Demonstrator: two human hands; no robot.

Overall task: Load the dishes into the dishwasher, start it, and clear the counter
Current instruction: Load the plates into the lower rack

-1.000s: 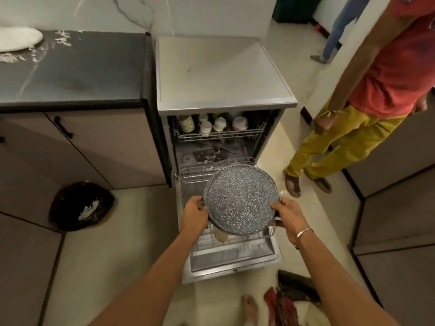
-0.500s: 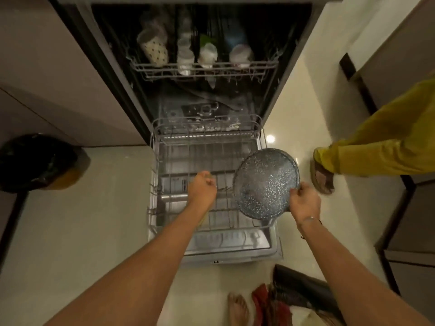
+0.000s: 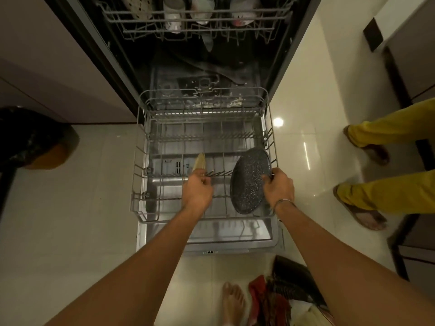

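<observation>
The right hand (image 3: 279, 187) grips the rim of the dark speckled round pan (image 3: 250, 180), standing it on edge at the right of the grey wire lower rack (image 3: 141, 147), probably so it drains. The left hand (image 3: 197, 190) pinches a pale beige dish (image 3: 200, 161) upright.

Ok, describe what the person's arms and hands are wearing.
No sleeves or gloves are in view; both arms are uncovered. The right hand has a thin silver-coloured bangle at its wrist. The left hand shows no ring, watch or band.
</observation>
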